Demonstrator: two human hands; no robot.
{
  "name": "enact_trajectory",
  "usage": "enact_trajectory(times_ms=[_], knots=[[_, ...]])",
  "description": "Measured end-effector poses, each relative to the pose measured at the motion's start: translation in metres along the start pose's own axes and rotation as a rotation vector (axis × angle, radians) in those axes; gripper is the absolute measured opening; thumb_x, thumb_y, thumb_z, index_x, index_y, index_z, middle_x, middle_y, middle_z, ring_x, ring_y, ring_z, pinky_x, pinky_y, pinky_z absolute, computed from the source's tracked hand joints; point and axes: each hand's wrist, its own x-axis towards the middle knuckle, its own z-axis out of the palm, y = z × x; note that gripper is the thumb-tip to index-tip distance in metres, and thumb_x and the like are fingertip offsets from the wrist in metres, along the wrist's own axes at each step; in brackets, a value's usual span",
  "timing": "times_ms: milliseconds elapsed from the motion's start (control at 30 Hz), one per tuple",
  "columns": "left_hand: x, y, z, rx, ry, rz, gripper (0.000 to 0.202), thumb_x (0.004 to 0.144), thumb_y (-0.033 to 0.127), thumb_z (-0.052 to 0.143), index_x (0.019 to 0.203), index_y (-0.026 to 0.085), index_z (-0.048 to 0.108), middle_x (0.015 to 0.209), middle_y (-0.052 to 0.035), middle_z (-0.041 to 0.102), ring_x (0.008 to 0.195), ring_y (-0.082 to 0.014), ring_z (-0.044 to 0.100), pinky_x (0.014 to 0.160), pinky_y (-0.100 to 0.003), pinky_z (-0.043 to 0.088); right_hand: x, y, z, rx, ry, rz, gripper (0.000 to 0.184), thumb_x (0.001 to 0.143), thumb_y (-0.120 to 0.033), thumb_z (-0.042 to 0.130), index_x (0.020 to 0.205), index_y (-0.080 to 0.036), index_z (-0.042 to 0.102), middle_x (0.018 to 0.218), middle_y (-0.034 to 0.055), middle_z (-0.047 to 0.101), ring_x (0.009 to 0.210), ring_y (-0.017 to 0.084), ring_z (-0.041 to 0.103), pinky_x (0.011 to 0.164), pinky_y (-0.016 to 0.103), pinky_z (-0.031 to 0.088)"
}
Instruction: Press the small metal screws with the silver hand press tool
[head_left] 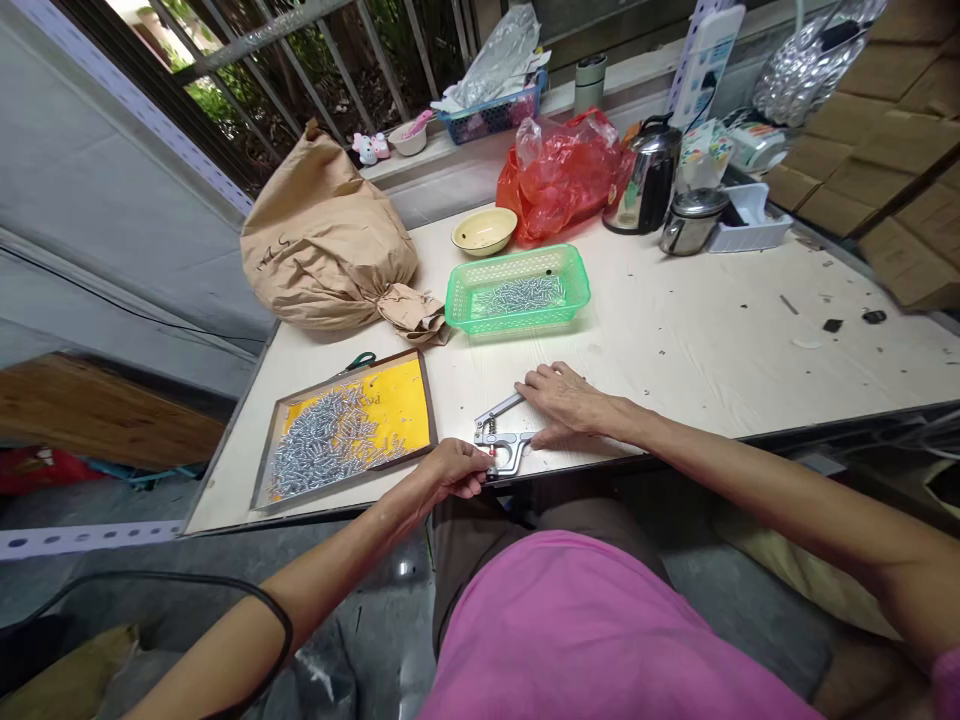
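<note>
Although its weight can only be judged by eye, the press (pixel 517 439) looks like solid metal: fairly heavy for its size, stiff in the frame, with give only at the sprung lever (pixel 502 407). Position: front edge of the table (pixel 637 330), between tray and right hand, its curved end close to the edge. Best hold, in my estimate: palm over the far end of the lever, thumb under the lower arm, fingertips clear of the mouth, where a pinch is the main hazard.

Grip, right hand (pixel 564 402): laid over the lever's end, fingers on top, thumb beside the lower arm; holding the press. Grip, left hand (pixel 459 466): fingertips drawn near the mouth; cannot tell whether they are closed on a part, as any such piece is hidden.

Appearance: silver-grey, C-shaped frame, lever raised at a slant, coil spring (pixel 492 426) beneath it, small reddish spot near the mouth.

Parts (pixel 311 445): small, bright, slender metal pieces, heaped in the tray (pixel 430 400) at left; more in the green basket (pixel 459 318). Probably light, hard, slippery and apt to roll; take singly, thumb and forefinger, around the middle.
</note>
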Motion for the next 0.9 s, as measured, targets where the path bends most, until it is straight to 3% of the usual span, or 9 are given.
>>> enact_trajectory(times_ms=[200,267,367,433,500,600,767,900], knots=[[-0.013,0.001,0.004,0.176,0.061,0.033,0.031,0.078,0.039,0.062,0.062,0.014,0.055,0.045,0.0037,0.051,0.036,-0.0084,0.047,0.045,-0.022,0.038,-0.009,-0.005,0.006,0.091,0.007,0.035,0.051,0.072,-0.050,0.070,0.104,-0.012,0.059,0.101,0.0130,0.054,0.094,0.026,0.046,0.076,0.033,0.035],[-0.020,-0.003,0.008,0.396,0.223,0.189,0.030,0.083,0.040,0.055,0.066,0.015,0.059,0.051,0.0014,0.055,0.044,-0.0116,0.054,0.051,-0.024,0.041,-0.012,-0.005,0.010,0.130,0.045,0.030,0.045,0.075,-0.047,0.069,0.102,-0.012,0.059,0.101,0.0119,0.054,0.093,0.025,0.045,0.075,0.032,0.036],[-0.025,-0.009,0.017,0.749,0.511,0.569,0.022,0.087,0.035,0.052,0.085,0.017,0.064,0.077,-0.0042,0.064,0.072,-0.0172,0.062,0.067,-0.028,0.046,-0.013,-0.004,0.016,0.155,0.080,0.008,0.042,0.077,-0.046,0.068,0.101,-0.013,0.059,0.100,0.0108,0.053,0.094,0.024,0.045,0.076,0.032,0.036],[-0.020,-0.008,0.023,0.916,0.578,0.774,0.021,0.087,0.033,0.053,0.100,0.018,0.062,0.098,-0.0073,0.064,0.092,-0.0209,0.059,0.078,-0.031,0.046,-0.009,-0.005,0.018,0.140,0.074,0.000,0.043,0.077,-0.047,0.067,0.102,-0.013,0.059,0.101,0.0111,0.053,0.094,0.025,0.045,0.076,0.033,0.036],[-0.010,-0.003,0.027,1.032,0.579,0.889,0.032,0.085,0.032,0.058,0.112,0.017,0.056,0.115,-0.0101,0.059,0.106,-0.0243,0.052,0.086,-0.035,0.045,-0.004,-0.006,0.019,0.116,0.057,-0.011,0.044,0.077,-0.047,0.067,0.103,-0.013,0.058,0.101,0.0118,0.053,0.095,0.025,0.045,0.077,0.033,0.037],[0.008,0.010,0.028,1.113,0.542,0.920,0.049,0.082,0.036,0.061,0.123,0.014,0.047,0.124,-0.0129,0.054,0.112,-0.0266,0.048,0.093,-0.039,0.042,0.001,-0.009,0.017,0.097,0.041,-0.031,0.046,0.079,-0.046,0.065,0.107,-0.011,0.057,0.102,0.0127,0.054,0.095,0.025,0.047,0.076,0.034,0.037],[0.020,0.028,0.021,1.224,0.421,0.876,0.059,0.077,0.040,0.064,0.126,0.014,0.045,0.116,-0.0117,0.056,0.105,-0.0264,0.050,0.091,-0.038,0.043,-0.006,-0.012,0.009,0.063,-0.022,0.069,0.066,0.072,-0.046,0.072,0.121,-0.009,0.049,0.110,0.0155,0.054,0.099,0.028,0.048,0.078,0.036,0.039],[0.023,0.039,0.016,1.313,0.386,0.884,0.062,0.073,0.045,0.067,0.122,0.012,0.049,0.107,-0.0109,0.057,0.098,-0.0266,0.050,0.084,-0.037,0.045,-0.011,-0.016,0.002,0.015,-0.075,0.144,0.053,0.075,-0.043,0.070,0.114,-0.010,0.056,0.109,0.0146,0.057,0.100,0.028,0.051,0.081,0.036,0.039]])
